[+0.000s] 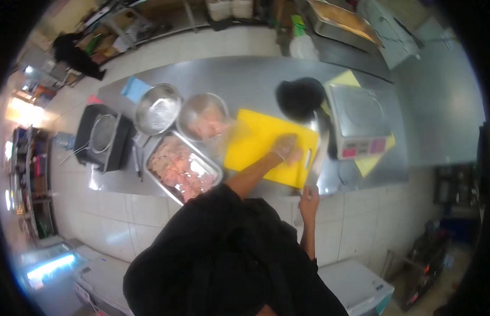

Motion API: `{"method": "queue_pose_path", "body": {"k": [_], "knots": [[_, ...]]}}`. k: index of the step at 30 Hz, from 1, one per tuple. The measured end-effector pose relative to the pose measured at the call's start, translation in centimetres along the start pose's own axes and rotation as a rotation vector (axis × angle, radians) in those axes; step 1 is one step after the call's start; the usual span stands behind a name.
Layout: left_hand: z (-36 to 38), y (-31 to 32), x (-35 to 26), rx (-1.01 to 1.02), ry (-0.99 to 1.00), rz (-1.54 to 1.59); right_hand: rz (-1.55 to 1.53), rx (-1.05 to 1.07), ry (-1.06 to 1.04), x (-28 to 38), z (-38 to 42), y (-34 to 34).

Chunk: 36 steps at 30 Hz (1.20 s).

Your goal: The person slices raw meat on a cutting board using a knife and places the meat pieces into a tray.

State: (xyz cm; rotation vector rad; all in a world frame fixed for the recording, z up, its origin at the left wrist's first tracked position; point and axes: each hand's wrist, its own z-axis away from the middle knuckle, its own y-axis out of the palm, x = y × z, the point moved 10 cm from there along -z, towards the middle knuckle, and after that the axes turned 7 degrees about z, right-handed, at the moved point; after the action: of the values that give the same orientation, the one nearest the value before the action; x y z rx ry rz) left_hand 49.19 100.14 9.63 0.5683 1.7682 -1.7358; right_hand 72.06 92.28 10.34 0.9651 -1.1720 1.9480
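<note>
On the yellow cutting board (261,131), my left hand (285,146) wears a clear glove and is blurred; its fingers close on a small pale pink piece of raw meat (295,156). My right hand (309,198) is at the table's front edge, closed round the handle of a large knife (321,154). Its broad blade points away from me, along the board's right side. Left of the board, a metal bowl (185,131) contains more pink meat and clear plastic. Nearer me, a metal tray (217,169) carries a heap of raw meat pieces (176,164).
A weighing scale (357,113) stands right of the board, with a black object (300,97) beside it. Another metal bowl (157,109) and a dark bin (116,152) with a strainer (103,134) are at left. A person (76,52) is in the far left background.
</note>
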Motion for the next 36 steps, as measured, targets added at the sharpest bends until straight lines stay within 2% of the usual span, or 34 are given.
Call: {"method": "queue_pose_path", "body": {"k": [2,4,5,6,7,8,9,10,11,13,14,15,17,18,20,21,23,25,26,27,28,29,30,32,36], "knots": [[-0.1,0.2,3.2,-0.184,0.065,0.051,-0.008,0.051,-0.006,-1.1,-0.2,1.6],[1.8,-1.7,1.3,0.065,-0.046,0.478,-0.016,0.083,-0.008,-1.0,0.1,3.4],[2.6,-2.6,-0.7,-0.15,0.146,0.222,-0.006,0.097,0.011,-0.4,0.5,3.9],[4.1,-3.3,-2.5,-0.413,0.269,-0.072,0.049,0.094,-0.042,-2.9,-0.7,4.3],[2.8,-0.2,-1.3,-0.278,0.153,-0.03,0.107,0.08,-0.094,-4.9,-2.3,4.9],[1.8,3.1,0.2,-0.147,0.031,-0.003,0.105,0.112,-0.118,-3.3,-2.2,5.7],[2.5,2.7,-1.3,-0.123,-0.007,-0.016,0.03,0.091,-0.054,-2.1,-1.7,4.9],[3.8,0.7,-4.5,-0.027,0.073,-0.244,-0.044,0.065,0.012,-1.2,-1.6,4.3],[3.8,1.1,-4.0,-0.05,0.065,-0.251,-0.04,0.076,-0.011,-1.4,-2.4,4.3],[3.7,2.4,-3.5,-0.192,0.13,-0.179,-0.005,-0.084,-0.006,-2.0,-3.8,2.1],[3.9,2.5,-3.7,-0.137,0.122,-0.299,-0.093,-0.043,-0.107,-0.1,-3.8,1.8],[4.0,1.8,-3.7,-0.144,0.122,-0.303,-0.094,-0.042,-0.115,0.4,-4.1,1.6],[4.3,0.7,-3.6,-0.246,0.139,-0.165,-0.087,-0.036,-0.095,0.2,-4.4,1.2],[4.1,1.1,-3.2,-0.245,0.139,-0.163,-0.056,-0.048,-0.068,-0.8,-4.7,1.2],[3.0,3.4,0.3,-0.116,-0.075,-0.16,0.011,-0.022,-0.039,-2.2,-5.1,1.9],[3.0,4.3,1.3,-0.05,-0.098,-0.26,0.074,0.003,-0.006,-2.8,-4.9,2.0],[3.7,5.0,3.6,-0.075,0.031,-0.215,0.125,0.094,-0.047,0.1,-2.8,3.3],[5.9,1.8,5.1,-0.222,0.079,0.39,0.196,0.186,-0.17,-1.3,-3.1,4.9],[7.0,-0.8,5.1,-0.115,-0.151,0.628,0.323,0.226,-0.195,4.2,-0.6,5.3],[6.7,-0.2,5.1,-0.127,0.083,-0.026,0.291,0.169,-0.281,2.7,-1.1,5.7],[9.9,-2.2,5.3,-0.554,0.438,0.147,0.307,0.16,-0.317,4.9,-0.2,5.8],[10.0,-3.2,6.2,-0.545,0.307,0.209,0.403,0.167,-0.332,4.9,-0.3,6.0],[9.5,-1.6,7.5,-0.449,0.314,-0.16,0.36,0.18,-0.338,5.3,-0.3,6.2],[9.7,1.2,8.7,-0.339,0.34,-0.512,0.378,0.182,-0.276,5.5,-0.7,6.2],[11.1,1.3,10.5,-0.195,0.247,-0.624,0.445,0.246,-0.257,6.6,-1.0,6.7]]}}
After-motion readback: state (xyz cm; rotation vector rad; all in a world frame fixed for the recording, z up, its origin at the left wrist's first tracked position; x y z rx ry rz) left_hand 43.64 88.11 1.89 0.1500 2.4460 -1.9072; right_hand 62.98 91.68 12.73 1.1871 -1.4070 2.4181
